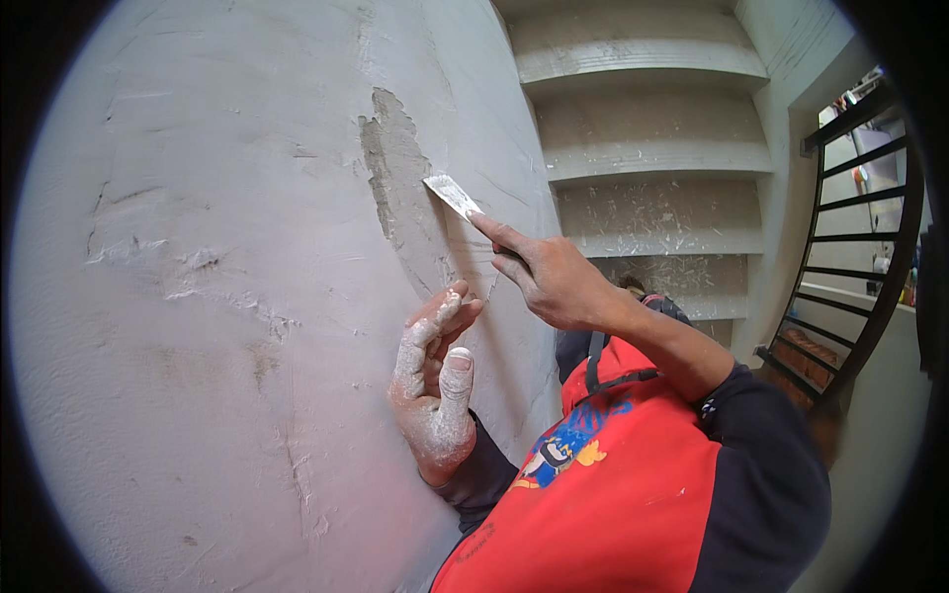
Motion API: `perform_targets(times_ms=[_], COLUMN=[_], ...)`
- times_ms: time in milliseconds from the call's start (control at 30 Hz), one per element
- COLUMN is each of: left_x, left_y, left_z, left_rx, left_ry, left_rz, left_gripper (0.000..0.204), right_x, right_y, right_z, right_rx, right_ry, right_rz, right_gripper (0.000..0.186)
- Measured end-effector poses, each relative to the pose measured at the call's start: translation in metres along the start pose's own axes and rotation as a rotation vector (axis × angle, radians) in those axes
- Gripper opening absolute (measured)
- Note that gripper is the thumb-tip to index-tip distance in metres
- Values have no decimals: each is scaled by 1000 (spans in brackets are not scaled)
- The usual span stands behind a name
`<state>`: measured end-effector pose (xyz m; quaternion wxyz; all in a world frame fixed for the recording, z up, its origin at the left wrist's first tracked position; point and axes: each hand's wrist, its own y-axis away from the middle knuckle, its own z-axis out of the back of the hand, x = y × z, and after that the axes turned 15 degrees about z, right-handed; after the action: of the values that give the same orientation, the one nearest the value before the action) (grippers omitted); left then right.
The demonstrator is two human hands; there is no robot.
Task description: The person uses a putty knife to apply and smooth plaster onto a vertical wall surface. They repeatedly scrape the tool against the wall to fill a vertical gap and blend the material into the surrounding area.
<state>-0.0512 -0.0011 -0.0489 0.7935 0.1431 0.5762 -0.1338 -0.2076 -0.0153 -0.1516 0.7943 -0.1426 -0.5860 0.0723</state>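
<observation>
My right hand grips a putty knife with a white-smeared blade, its tip at a rough, bare grey patch in the pale plastered wall. My left hand, coated in white powder on thumb and fingers, is raised close to the wall below the knife, its fingers loosely bent and apart with nothing visible in them. My red and dark top fills the lower right of the head view.
Pale concrete stairs speckled with white rise beside the wall at upper right. At the far right is a black metal railing, with assorted objects and reddish bricks or similar blocks showing through its bars.
</observation>
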Motion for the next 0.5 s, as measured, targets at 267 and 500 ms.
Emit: perform_targets(times_ms=[267,500], left_x=[-4,3], left_y=[-1,4], left_z=[-1,-1], left_rx=[-25,-6], left_ry=[-2,62], left_rz=[31,36], left_gripper=[37,37], right_x=[2,-1], right_y=[0,-26], right_z=[2,19], right_rx=[-11,5], right_ry=[-37,-17], right_rz=[69,-40], right_gripper=[45,42])
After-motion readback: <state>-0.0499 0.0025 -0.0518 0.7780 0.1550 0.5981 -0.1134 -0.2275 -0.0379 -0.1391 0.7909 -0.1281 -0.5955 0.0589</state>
